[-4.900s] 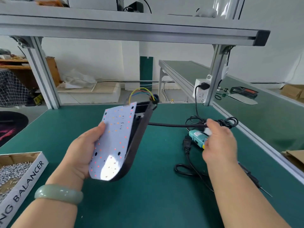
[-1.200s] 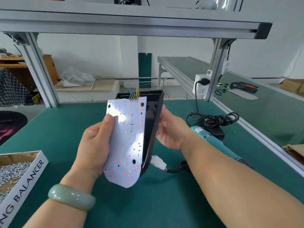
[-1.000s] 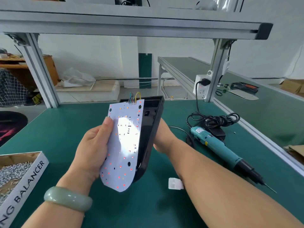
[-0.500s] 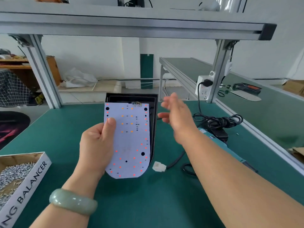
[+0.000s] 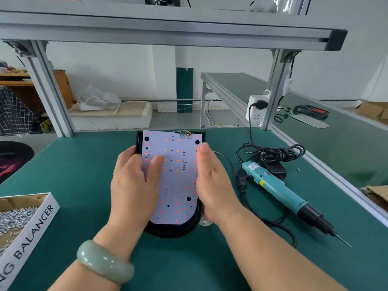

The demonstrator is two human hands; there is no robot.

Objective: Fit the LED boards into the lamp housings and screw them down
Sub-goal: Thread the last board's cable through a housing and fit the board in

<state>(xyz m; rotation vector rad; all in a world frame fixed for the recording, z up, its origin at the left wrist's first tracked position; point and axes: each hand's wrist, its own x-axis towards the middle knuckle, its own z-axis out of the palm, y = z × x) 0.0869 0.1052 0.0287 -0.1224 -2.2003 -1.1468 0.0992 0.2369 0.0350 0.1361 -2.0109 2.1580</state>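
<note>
From your head camera, the white LED board point(image 5: 178, 185) lies flat on top of the black lamp housing point(image 5: 172, 232). Both sit in the middle of the green tabletop point(image 5: 84, 175), right in front of you. The board does not sit fully down in the housing; a black rim shows past its round near end.

Your left hand point(image 5: 132, 185) holds the left side. Its thumb presses down on the board, and its fingers point(image 5: 126, 153) curl round the left edge of the housing, so it pinches the two together. A pale green bangle point(image 5: 105, 263) sits on that wrist.

Your right hand point(image 5: 212, 185) stands on its edge against the right side of the board and housing. The fingers you can see there are straight and pressed together.

Small colored wires point(image 5: 185, 133) join the far end of the board. A blue-green power screwdriver point(image 5: 273, 185) lies on the tabletop just to your right, with a bundle of black cable point(image 5: 270, 153) behind it. A box of screws point(image 5: 25, 223) sits at your far left.
</note>
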